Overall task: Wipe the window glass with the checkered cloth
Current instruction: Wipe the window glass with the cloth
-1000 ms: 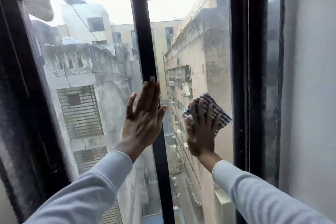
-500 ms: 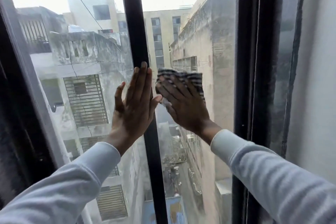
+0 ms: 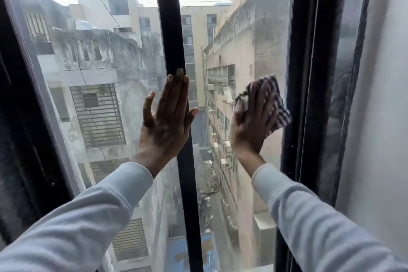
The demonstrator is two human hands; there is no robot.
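The window has two glass panes split by a black centre bar (image 3: pixel 171 35). My right hand (image 3: pixel 250 123) presses the dark-and-white checkered cloth (image 3: pixel 278 108) flat against the right pane (image 3: pixel 242 35), near the pane's right edge at mid height. The cloth sticks out above and to the right of my fingers. My left hand (image 3: pixel 167 117) lies flat with fingers together, its palm on the left pane (image 3: pixel 99 68) and its fingertips over the centre bar. It holds nothing.
A thick black frame (image 3: pixel 309 73) borders the right pane, with a narrow side glass strip and a pale wall (image 3: pixel 384 95) beyond it. A dark frame (image 3: pixel 19 139) runs down the left side. Buildings and an alley show through the glass.
My right hand with the cloth has swept from beside the centre bar across to the right edge of the right pane. My left hand stays flat in place.
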